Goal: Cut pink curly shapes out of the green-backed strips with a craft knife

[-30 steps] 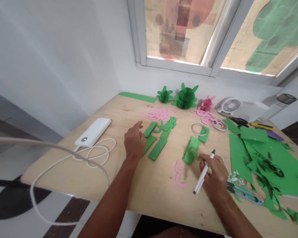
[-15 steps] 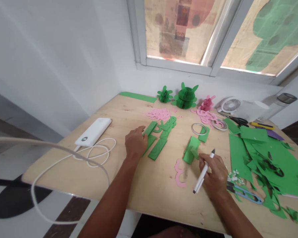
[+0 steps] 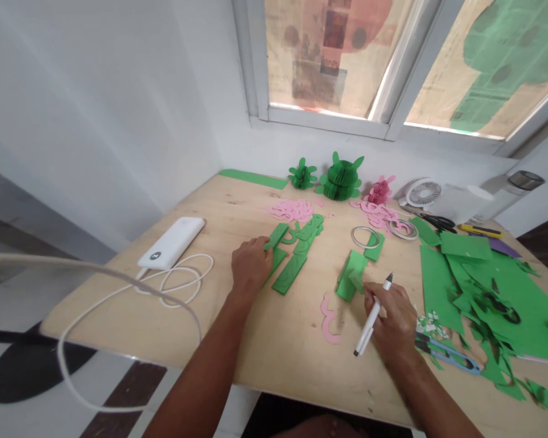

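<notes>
My left hand (image 3: pixel 252 263) is closed on the near end of a folded green paper strip (image 3: pixel 278 235), its fingertips pressed together there. Beside it lie more green strips, one with pencil-like curves (image 3: pixel 290 274). My right hand (image 3: pixel 390 310) has a white marker (image 3: pixel 373 313) tucked in it, dark tip pointing up and away. Its thumb and fingertip reach a small green piece at the edge of a green paper stack (image 3: pixel 351 275). A wavy pink cutout (image 3: pixel 330 319) rests on the table between the hands.
A white power bank (image 3: pixel 172 243) with a looped cable lies left. Green and pink paper figures (image 3: pixel 341 179) stand by the wall. Pink cutouts (image 3: pixel 292 210), tape rings (image 3: pixel 366 238), a small fan (image 3: pixel 424 193), blue-handled scissors (image 3: pixel 454 356) and green scraps are spread around.
My left-hand fingers have drawn closer together at the strip's end. My right hand and the marker have shifted very slightly left.
</notes>
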A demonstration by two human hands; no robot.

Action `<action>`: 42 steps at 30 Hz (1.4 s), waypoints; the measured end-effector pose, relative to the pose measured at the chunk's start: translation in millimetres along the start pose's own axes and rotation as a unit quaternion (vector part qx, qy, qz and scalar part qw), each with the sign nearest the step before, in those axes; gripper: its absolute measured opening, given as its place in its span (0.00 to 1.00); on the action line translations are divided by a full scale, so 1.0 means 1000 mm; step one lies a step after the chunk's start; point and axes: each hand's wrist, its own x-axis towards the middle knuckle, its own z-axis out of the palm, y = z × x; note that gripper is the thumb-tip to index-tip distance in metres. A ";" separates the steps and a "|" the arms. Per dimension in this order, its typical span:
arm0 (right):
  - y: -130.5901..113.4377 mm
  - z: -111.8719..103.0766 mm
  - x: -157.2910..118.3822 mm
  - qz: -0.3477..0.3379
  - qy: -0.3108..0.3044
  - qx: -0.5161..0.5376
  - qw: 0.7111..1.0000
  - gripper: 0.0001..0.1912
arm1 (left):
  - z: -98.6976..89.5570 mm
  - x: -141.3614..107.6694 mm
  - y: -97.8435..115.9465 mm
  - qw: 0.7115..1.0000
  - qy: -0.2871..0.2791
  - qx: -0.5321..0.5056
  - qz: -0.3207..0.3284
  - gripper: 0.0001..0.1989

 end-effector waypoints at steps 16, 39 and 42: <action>-0.004 0.004 -0.001 -0.029 -0.117 0.064 0.991 0.07 | -0.001 -0.003 0.007 0.999 -0.003 -0.012 0.033 0.14; 0.000 0.011 -0.008 0.006 -0.198 0.041 0.979 0.09 | 0.004 0.021 0.068 0.987 -0.087 0.047 0.125 0.12; 0.000 0.011 -0.008 0.008 -0.202 0.047 0.978 0.09 | 0.014 0.025 0.075 0.985 -0.094 0.060 0.132 0.14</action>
